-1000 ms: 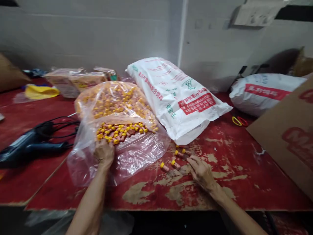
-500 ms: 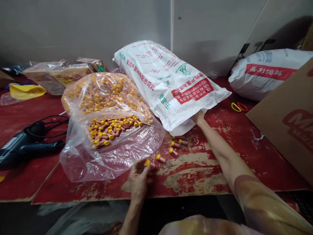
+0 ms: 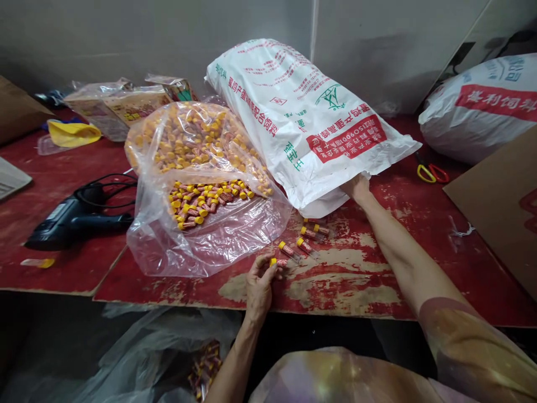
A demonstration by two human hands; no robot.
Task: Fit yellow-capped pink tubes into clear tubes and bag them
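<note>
Clear bag point(image 3: 201, 235) left of printed sack point(image 3: 306, 123), loose vials point(image 3: 304, 242) before sack

Dim, flat indoor light from above. Mild glare on clear plastic bag point(image 3: 201, 240) & white sack point(image 3: 293, 106); soft shadow under sack's edge on red worktop point(image 3: 377, 268), another on wall point(image 3: 377, 50) behind. Lens bends lines at edges. Sleeve point(image 3: 474, 358) at bottom blurred; below worktop v. dark. Centre reasonably sharp.
</note>
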